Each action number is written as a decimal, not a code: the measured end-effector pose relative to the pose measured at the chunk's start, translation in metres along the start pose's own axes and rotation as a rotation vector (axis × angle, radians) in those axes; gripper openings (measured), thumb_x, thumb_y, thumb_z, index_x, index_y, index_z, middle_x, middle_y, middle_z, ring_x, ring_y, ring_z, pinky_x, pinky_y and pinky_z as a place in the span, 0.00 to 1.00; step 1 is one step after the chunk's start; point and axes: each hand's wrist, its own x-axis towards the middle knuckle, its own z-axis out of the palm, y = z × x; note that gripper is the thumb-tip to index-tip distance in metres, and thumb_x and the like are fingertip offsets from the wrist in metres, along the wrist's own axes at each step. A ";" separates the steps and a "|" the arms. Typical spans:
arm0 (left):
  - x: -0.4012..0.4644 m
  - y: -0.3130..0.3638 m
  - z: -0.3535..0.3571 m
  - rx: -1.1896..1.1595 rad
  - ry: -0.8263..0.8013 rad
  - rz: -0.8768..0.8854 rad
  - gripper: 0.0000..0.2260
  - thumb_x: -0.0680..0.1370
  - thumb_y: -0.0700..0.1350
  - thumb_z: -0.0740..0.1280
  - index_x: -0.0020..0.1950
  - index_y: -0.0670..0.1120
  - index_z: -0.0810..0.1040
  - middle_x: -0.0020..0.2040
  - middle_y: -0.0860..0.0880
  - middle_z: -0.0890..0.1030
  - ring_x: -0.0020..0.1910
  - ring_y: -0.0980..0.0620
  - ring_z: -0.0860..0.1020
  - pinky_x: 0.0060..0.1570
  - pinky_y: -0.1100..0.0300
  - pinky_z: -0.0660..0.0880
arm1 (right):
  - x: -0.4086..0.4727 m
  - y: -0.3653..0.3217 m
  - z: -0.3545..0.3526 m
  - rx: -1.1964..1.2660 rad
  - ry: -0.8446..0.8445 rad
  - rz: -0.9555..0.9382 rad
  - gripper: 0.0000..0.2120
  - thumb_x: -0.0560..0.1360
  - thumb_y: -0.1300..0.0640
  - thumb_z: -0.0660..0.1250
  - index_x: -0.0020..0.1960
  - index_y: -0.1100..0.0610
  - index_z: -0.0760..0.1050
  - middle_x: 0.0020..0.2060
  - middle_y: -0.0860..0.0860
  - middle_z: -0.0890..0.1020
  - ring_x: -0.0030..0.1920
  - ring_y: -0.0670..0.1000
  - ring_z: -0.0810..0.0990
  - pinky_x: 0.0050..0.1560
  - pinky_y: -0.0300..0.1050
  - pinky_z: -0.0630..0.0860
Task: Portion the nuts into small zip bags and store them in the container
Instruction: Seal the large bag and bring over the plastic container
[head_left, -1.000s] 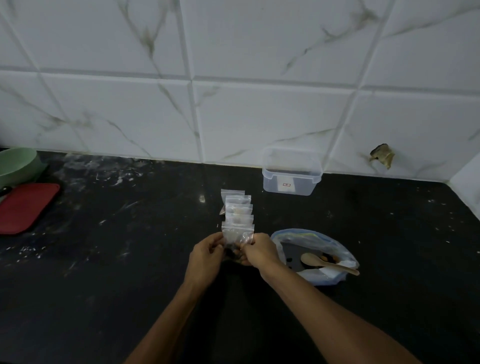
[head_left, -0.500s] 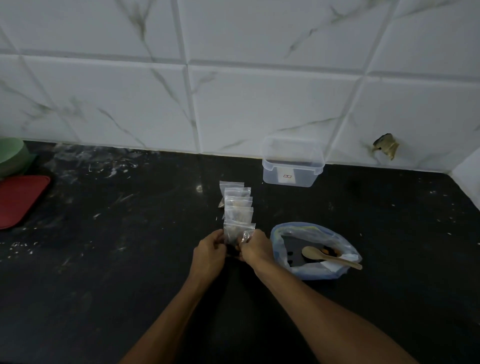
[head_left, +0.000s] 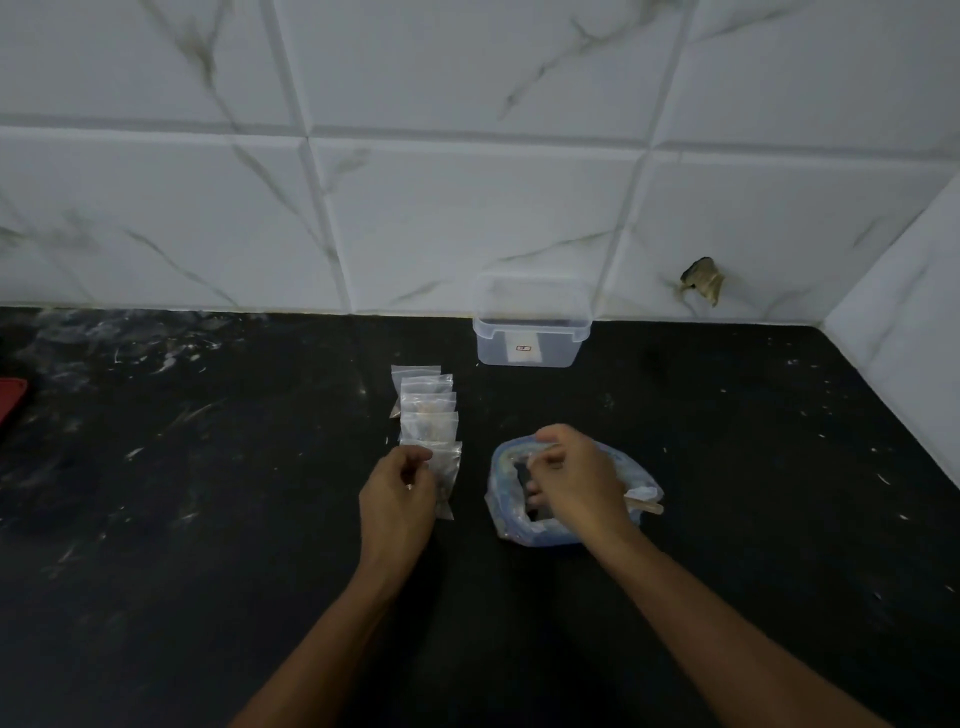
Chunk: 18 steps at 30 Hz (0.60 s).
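Fingers (head_left: 415, 460) of the left hand (head_left: 397, 499) pinch the nearest small clear zip bag (head_left: 445, 480) on the black surface (head_left: 208, 519); right hand (head_left: 576, 480), curled over the big blue-rimmed nut bag (head_left: 511, 530) just right, grasp unclear. Clear plastic container (head_left: 530, 338) lies beyond.

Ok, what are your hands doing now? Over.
Left hand holding small bag at row's near end. Right hand reaching into big bag, over spoon. Box open by wall. Nothing blocking.
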 end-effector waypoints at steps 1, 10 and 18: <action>-0.001 0.005 0.004 0.004 -0.040 -0.009 0.09 0.81 0.41 0.62 0.58 0.51 0.77 0.52 0.50 0.80 0.46 0.53 0.81 0.39 0.64 0.78 | 0.000 0.004 -0.013 -0.024 0.031 -0.006 0.09 0.79 0.61 0.62 0.56 0.50 0.73 0.43 0.49 0.81 0.40 0.46 0.82 0.42 0.41 0.81; -0.016 0.032 0.042 -0.156 -0.246 -0.246 0.08 0.81 0.39 0.62 0.50 0.51 0.78 0.48 0.49 0.81 0.48 0.53 0.80 0.55 0.52 0.78 | -0.009 0.074 -0.091 -0.468 0.205 0.024 0.05 0.76 0.54 0.68 0.51 0.49 0.79 0.45 0.47 0.81 0.40 0.43 0.78 0.36 0.37 0.72; -0.016 0.030 0.055 -0.293 -0.272 -0.400 0.11 0.82 0.40 0.61 0.64 0.45 0.75 0.56 0.43 0.81 0.55 0.45 0.81 0.60 0.42 0.77 | -0.013 0.097 -0.082 0.020 0.126 0.215 0.03 0.77 0.59 0.68 0.50 0.54 0.78 0.42 0.50 0.81 0.40 0.48 0.82 0.36 0.39 0.80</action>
